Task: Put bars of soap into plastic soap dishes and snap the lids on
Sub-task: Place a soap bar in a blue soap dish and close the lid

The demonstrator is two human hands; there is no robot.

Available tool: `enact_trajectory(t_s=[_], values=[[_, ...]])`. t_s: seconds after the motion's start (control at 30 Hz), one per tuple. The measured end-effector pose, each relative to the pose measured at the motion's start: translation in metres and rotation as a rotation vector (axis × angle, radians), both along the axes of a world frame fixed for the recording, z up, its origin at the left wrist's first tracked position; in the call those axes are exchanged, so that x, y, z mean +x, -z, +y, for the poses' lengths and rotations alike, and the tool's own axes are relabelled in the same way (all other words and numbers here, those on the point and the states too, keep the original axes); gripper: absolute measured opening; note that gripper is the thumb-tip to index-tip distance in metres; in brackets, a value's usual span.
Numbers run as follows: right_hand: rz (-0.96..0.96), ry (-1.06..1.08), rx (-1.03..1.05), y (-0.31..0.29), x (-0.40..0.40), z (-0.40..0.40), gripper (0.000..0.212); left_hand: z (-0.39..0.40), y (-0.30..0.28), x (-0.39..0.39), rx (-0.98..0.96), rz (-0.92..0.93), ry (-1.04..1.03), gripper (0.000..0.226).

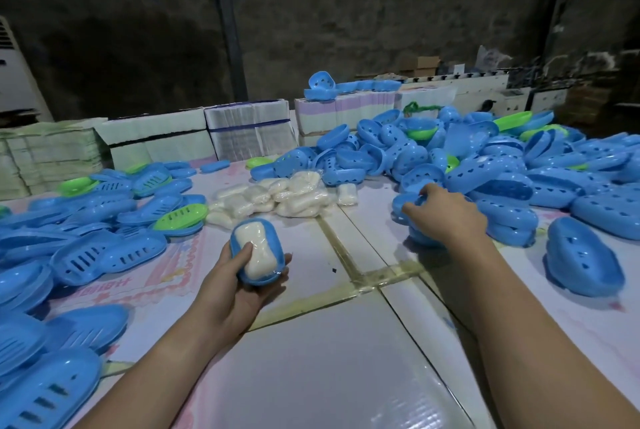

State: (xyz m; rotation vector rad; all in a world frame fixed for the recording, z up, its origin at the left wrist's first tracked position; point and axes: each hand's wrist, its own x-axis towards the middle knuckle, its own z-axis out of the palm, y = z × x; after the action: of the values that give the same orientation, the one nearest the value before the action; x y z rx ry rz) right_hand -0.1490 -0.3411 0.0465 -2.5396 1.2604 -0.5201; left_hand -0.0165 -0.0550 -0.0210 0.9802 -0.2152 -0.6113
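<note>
Soap bar (pixel 258 253), wrapped, slick, light, thumb-pinned in stiff dish (pixel 255 251) cupped by left hand (pixel 239 285); right hand (pixel 446 212) far right grips thin lid (pixel 405 203) by rim.

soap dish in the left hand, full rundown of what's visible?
The blue soap dish is an oval tray of glossy, hard-looking plastic, open with no lid on it. A white soap bar in clear film lies inside and fills most of it. The left hand cups the dish from below, thumb pressing on the bar, and holds it tilted toward the camera above the table, in front of the heap of wrapped bars. Its underside is hidden.
</note>
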Motion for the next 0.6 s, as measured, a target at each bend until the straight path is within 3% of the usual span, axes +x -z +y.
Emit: enact_trajectory(t_s=[0.23, 0.33, 0.4, 0.5, 0.6], values=[[-0.238, -0.156, -0.057, 0.013, 0.018, 0.02, 0.009, 0.001, 0.001, 0.002, -0.04, 0.073, 0.02, 0.046], [-0.379, -0.311, -0.055, 0.013, 0.022, 0.036, 0.013, 0.001, 0.0, 0.002, -0.048, 0.114, 0.042, 0.058], [-0.51, -0.435, -0.014, 0.011, 0.024, 0.051, 0.018, 0.001, 0.0, 0.002, -0.056, 0.121, 0.058, 0.047], [-0.675, -0.617, 0.163, 0.008, 0.029, 0.083, 0.023, 0.0, 0.001, 0.002, -0.035, 0.128, 0.046, 0.039], [-0.867, -0.797, 0.743, -0.001, 0.04, 0.115, 0.027, -0.001, -0.003, 0.0, -0.092, 0.143, 0.051, 0.054]])
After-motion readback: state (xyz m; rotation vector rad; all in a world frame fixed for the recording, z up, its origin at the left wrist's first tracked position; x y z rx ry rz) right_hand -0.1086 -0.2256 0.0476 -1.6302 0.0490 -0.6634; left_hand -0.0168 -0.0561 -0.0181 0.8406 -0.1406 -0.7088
